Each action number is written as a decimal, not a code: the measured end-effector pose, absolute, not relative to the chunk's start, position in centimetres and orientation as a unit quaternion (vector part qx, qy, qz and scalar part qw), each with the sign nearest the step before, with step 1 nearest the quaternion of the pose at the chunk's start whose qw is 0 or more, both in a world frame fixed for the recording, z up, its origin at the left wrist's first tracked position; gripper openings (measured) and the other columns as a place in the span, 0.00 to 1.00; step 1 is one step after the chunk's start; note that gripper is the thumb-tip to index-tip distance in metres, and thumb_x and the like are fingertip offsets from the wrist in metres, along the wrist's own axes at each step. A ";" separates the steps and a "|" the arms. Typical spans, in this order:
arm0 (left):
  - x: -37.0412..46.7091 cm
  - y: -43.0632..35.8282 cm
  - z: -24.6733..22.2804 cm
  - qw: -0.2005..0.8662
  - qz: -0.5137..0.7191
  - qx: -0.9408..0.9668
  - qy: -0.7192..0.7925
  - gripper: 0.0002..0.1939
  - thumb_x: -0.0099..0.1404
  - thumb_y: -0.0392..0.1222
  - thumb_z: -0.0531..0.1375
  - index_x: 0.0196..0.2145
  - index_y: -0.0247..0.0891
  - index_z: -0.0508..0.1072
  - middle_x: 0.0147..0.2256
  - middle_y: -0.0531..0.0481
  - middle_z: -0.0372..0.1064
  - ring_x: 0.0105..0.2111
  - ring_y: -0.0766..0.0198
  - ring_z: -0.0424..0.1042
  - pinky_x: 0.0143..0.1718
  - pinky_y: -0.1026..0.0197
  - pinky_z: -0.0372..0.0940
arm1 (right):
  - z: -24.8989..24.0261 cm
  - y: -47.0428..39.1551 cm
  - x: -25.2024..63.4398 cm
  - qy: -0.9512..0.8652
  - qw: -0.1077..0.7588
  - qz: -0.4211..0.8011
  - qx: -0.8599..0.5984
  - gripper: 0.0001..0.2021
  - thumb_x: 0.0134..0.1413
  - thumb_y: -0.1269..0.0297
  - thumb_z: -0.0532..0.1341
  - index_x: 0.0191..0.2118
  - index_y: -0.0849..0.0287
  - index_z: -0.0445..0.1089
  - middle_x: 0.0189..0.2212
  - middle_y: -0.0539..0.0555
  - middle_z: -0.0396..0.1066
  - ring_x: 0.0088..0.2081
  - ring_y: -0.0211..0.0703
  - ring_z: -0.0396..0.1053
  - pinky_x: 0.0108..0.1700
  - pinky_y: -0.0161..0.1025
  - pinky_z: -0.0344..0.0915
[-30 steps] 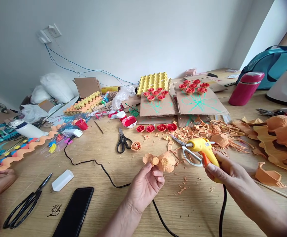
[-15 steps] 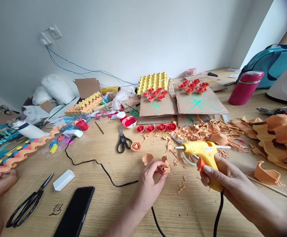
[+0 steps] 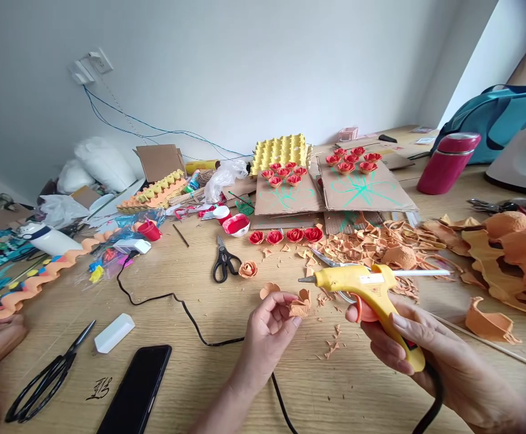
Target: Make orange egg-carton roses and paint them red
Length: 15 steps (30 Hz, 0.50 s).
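Note:
Between its fingertips my left hand (image 3: 267, 337) pinches a small orange egg-carton flower (image 3: 300, 303) with upright petals. My right hand (image 3: 425, 343) is wrapped round the handle of a yellow glue gun (image 3: 357, 278), whose nozzle points left, just above and to the right of the flower. A white glue stick (image 3: 420, 273) sticks out of the gun's back. Partly behind my left hand lies another orange petal piece (image 3: 269, 290). Farther back, an orange rose (image 3: 247, 269) rests beside black-handled scissors (image 3: 225, 261).
Several red roses (image 3: 294, 235) stand in a row before cardboard sheets (image 3: 366, 193). Orange scraps (image 3: 357, 241) cover the right side. A phone (image 3: 136, 389), large scissors (image 3: 50, 377) and a white block (image 3: 114, 333) lie front left. Another person's hand (image 3: 0, 337) rests at the left edge.
The glue gun has moved left and tilted, bringing its nozzle nearer the flower. My left hand has turned and shifted slightly left, showing more of the flower's petals.

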<state>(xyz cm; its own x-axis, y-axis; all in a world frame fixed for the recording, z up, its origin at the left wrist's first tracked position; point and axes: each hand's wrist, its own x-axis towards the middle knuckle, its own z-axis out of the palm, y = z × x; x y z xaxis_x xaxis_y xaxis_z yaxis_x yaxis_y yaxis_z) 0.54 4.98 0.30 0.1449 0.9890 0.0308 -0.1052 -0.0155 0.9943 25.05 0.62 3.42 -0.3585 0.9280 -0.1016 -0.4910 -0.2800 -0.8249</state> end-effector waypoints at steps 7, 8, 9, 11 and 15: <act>0.4 5.3 0.9 0.697 0.524 0.311 0.378 0.21 0.49 0.43 0.82 0.39 0.36 0.82 0.36 0.52 0.77 0.30 0.71 0.71 0.36 0.67 0.70 | 2.7 0.5 24.9 -0.393 0.459 0.722 -0.336 0.21 0.66 0.43 0.61 0.42 0.57 0.78 0.23 0.49 0.64 0.25 0.35 0.56 0.29 0.32 0.57; 0.4 5.3 0.9 0.709 0.526 0.285 0.373 0.22 0.47 0.42 0.82 0.38 0.36 0.82 0.35 0.52 0.77 0.30 0.72 0.72 0.36 0.68 0.70 | 2.5 0.4 24.9 -0.410 0.451 0.710 -0.351 0.21 0.67 0.42 0.60 0.43 0.56 0.77 0.23 0.49 0.65 0.25 0.36 0.57 0.30 0.33 0.58; 0.3 5.4 0.9 0.718 0.530 0.261 0.367 0.22 0.46 0.41 0.83 0.38 0.36 0.82 0.35 0.53 0.77 0.30 0.72 0.72 0.36 0.69 0.71 | 2.3 0.4 25.0 -0.428 0.444 0.697 -0.366 0.22 0.68 0.41 0.58 0.43 0.55 0.77 0.23 0.49 0.65 0.26 0.37 0.58 0.31 0.34 0.59; 0.2 5.5 0.9 0.731 0.538 0.223 0.354 0.23 0.46 0.38 0.83 0.39 0.36 0.82 0.35 0.54 0.77 0.29 0.74 0.73 0.35 0.70 0.72 | 1.8 0.3 25.2 -0.458 0.428 0.673 -0.392 0.22 0.70 0.40 0.55 0.44 0.53 0.76 0.23 0.49 0.65 0.26 0.39 0.58 0.32 0.36 0.60; 0.0 5.7 0.6 0.754 0.545 0.177 0.322 0.24 0.46 0.35 0.83 0.41 0.35 0.83 0.35 0.54 0.78 0.28 0.75 0.74 0.33 0.71 0.73 | 1.0 0.1 25.4 -0.487 0.407 0.640 -0.433 0.25 0.69 0.36 0.51 0.46 0.51 0.74 0.23 0.49 0.67 0.26 0.42 0.58 0.32 0.39 0.60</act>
